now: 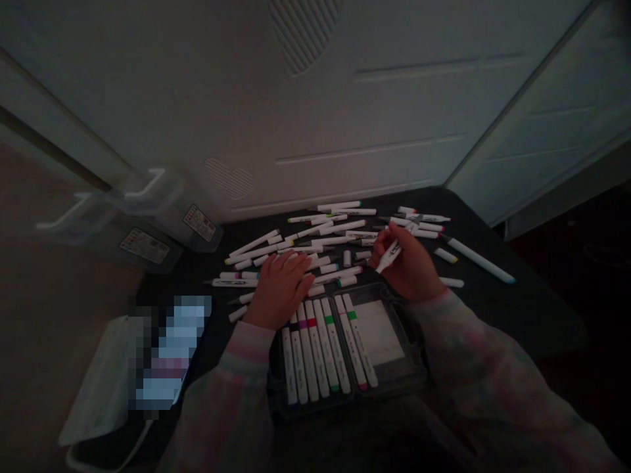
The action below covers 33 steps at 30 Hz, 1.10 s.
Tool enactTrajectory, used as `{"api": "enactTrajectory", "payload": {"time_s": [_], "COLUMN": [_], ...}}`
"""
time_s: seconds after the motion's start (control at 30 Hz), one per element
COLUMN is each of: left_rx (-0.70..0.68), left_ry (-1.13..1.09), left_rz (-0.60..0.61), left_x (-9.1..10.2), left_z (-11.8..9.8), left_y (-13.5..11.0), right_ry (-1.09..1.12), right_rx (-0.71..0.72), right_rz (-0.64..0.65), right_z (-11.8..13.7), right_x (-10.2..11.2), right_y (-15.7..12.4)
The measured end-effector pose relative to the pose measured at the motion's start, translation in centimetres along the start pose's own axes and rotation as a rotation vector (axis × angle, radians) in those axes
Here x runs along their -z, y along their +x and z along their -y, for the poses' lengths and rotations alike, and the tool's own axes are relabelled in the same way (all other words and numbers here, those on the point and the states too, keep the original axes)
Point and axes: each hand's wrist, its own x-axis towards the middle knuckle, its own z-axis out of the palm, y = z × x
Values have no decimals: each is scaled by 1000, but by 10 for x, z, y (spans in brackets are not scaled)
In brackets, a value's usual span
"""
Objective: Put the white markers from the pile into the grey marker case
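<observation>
My right hand (411, 263) is closed around a white marker (389, 256), its lower end pointing down and left. The marker is above the right side of a dark plastic case (340, 402). My left hand (280, 286) lies with fingers stretched over a heap of loose white markers (323, 242), just beyond the case's left part. Whether its fingertips touch any of them, I cannot tell. Inside the case several markers (315, 355) stand side by side in the left part, and two more (359, 341) lie in the right part beside a pale flat panel (379, 328).
At the left lies a lit phone (177, 355), its screen blurred, with a white cable (135, 450) and a pale flat object (96, 387) nearby. Two clear plastic boxes (148, 246) stand behind. A white panelled wall (345, 131) borders the dark table (532, 315) at the back.
</observation>
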Motion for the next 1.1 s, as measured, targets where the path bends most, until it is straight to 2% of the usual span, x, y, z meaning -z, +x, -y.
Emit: {"api": "enactTrajectory", "payload": {"time_s": [0.13,0.27,0.5,0.77,0.83,0.93,1.07,1.1], "left_rx": [33,68,113,26,23,30,33,22], "left_ry": [34,26,47,15,9,2,-16,-21], "left_rz": [61,41,-100,-300,-325,-367,-416,-424], "left_x": [-3,-2,3,1,2,3,4,5], "left_z": [0,3,10,26,27,26,24,24], "left_y": [-1,-2,-1,-2,-1,-1,0,0], "right_ry": [5,-1,8,-29,-90,-300,-448,-549], "right_rx": [-5,-3,7,116,189,293,272,272], "right_rz": [-6,8,6,-73,-54,-11,10,-4], "right_z": [-2,-2,-2,-1,3,14,40,49], "right_x": [0,1,1,5,6,10,16,19], "right_y": [0,0,0,10,9,0,-26,-34]}}
